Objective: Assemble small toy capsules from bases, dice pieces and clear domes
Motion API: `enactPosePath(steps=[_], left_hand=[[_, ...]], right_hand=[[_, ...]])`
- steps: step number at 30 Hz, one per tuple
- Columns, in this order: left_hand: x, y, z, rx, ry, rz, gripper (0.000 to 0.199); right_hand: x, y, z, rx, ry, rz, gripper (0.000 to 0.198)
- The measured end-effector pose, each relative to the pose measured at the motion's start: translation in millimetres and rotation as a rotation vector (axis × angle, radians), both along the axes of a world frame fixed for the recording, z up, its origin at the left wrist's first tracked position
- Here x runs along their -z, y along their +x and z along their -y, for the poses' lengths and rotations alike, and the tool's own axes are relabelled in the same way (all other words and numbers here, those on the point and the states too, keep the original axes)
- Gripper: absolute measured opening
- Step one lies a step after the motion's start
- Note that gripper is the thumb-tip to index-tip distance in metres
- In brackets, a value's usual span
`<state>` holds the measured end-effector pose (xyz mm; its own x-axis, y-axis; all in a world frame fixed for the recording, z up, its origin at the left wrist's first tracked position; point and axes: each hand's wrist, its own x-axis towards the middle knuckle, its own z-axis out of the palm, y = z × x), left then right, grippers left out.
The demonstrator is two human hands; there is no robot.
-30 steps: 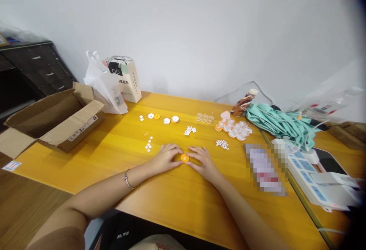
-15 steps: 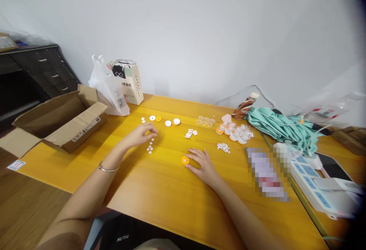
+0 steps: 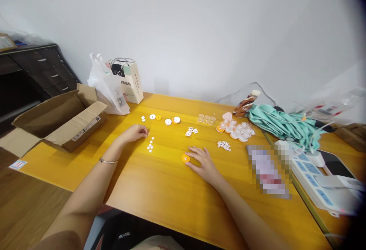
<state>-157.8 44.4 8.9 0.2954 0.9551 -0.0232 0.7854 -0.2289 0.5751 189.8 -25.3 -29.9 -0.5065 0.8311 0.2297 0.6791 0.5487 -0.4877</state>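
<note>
My left hand (image 3: 135,133) is over the left of the table, thumb and fingertips pinched together beside several small white discs (image 3: 150,147). Whatever may be between those fingertips is too small to make out. Thumb and index finger of my right hand (image 3: 203,165) hold the edge of a round orange disc (image 3: 185,158) with a pale piece at its centre; the other fingers extend over the tabletop. Beyond the hands are white round parts (image 3: 168,121), a yellow ring (image 3: 158,117), transparent rings (image 3: 206,119) and white perforated pieces (image 3: 190,131).
An open cardboard box (image 3: 82,124) stands at left, near a white plastic bag (image 3: 110,89) and a paper bag (image 3: 133,82). At right are transparent-and-orange cases (image 3: 237,129), more white perforated pieces (image 3: 223,145), a brown bottle (image 3: 246,105), a green umbrella (image 3: 283,124) and a power strip (image 3: 311,181).
My left hand has drawn back slightly to the left, and its fingers have come together in a pinch. The right hand stays at the orange disc.
</note>
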Motion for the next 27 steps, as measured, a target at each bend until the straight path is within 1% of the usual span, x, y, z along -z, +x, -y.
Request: enactPosePath(steps=[5,8,11,13,14,16,18,20,23,27], left_hand=[[1.1,-4.7,-1.2,0.017,0.039,-0.047,0.018],[-3.2,-0.4,2.8,0.018,0.083,-0.065,0.017],[-11.2,23.4,17.2,0.023,0.187,-0.029,0.018],[-14.8,51.1,31.8,0.093,0.319,0.077,0.020],[-14.9,66.6,39.2,0.151,0.366,0.118,0.021],[-10.9,96.2,52.0,0.326,0.412,0.109,0.020],[-2.2,118.2,59.5,0.417,0.414,0.089,0.020],[8.4,130.1,61.3,0.448,0.404,0.087,0.020],[21.3,134.0,58.1,0.468,0.385,0.087,0.020],[27.1,133.5,55.2,0.489,0.359,0.095,0.020]], right_hand=[[2.4,-1.4,0.0,0.027,0.001,0.003,0.031],[3.6,-2.4,0.1,0.033,0.007,0.008,0.031],[3.0,-4.5,0.3,0.038,0.013,0.016,0.031],[2.0,-6.3,0.5,0.030,0.015,0.019,0.031],[1.6,-7.2,0.6,0.023,0.016,0.020,0.031],[1.1,-8.4,0.9,0.014,0.018,0.018,0.031],[1.0,-8.9,1.1,0.013,0.016,0.015,0.032],[1.2,-8.7,1.2,0.012,0.011,0.012,0.033],[1.4,-8.1,1.2,0.006,0.004,0.005,0.034],[1.0,-7.5,0.6,0.003,0.000,-0.002,0.033]])
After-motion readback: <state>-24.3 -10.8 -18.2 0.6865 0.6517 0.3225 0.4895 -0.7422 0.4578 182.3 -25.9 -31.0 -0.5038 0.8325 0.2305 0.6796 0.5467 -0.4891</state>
